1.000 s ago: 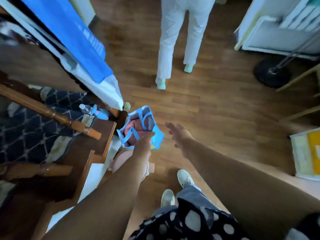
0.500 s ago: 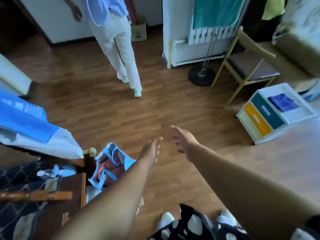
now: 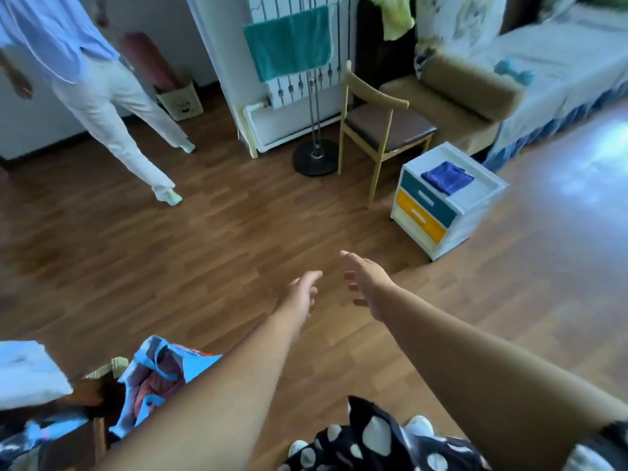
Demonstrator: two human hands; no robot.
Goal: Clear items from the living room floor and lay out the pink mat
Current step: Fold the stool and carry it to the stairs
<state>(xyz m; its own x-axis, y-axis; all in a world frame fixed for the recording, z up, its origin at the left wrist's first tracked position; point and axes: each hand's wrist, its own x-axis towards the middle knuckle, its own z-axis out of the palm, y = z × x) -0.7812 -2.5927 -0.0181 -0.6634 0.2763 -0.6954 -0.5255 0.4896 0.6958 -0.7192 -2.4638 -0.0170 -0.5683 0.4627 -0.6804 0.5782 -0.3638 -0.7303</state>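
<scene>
Both my arms reach forward over the bare wooden floor [image 3: 204, 253]. My left hand [image 3: 300, 292] is empty with relaxed fingers. My right hand [image 3: 365, 283] is just right of it, fingers loose, holding nothing. A rolled pink mat [image 3: 149, 62] stands upright in a paper bag [image 3: 180, 102] against the far wall. A blue tote bag [image 3: 153, 379] with pinkish cloth inside sits at the lower left, beside dark wooden furniture.
Another person in white trousers [image 3: 112, 110] walks at the far left. A wooden chair [image 3: 384, 124], a stand with a round black base [image 3: 314, 156], a radiator with a teal towel [image 3: 289, 39], a small drawer unit [image 3: 438, 202] and a bed [image 3: 550, 69] line the back and right.
My left hand let go of the blue tote bag and moved forward. My view lifted from the bag toward the room; the other person stepped away to the left.
</scene>
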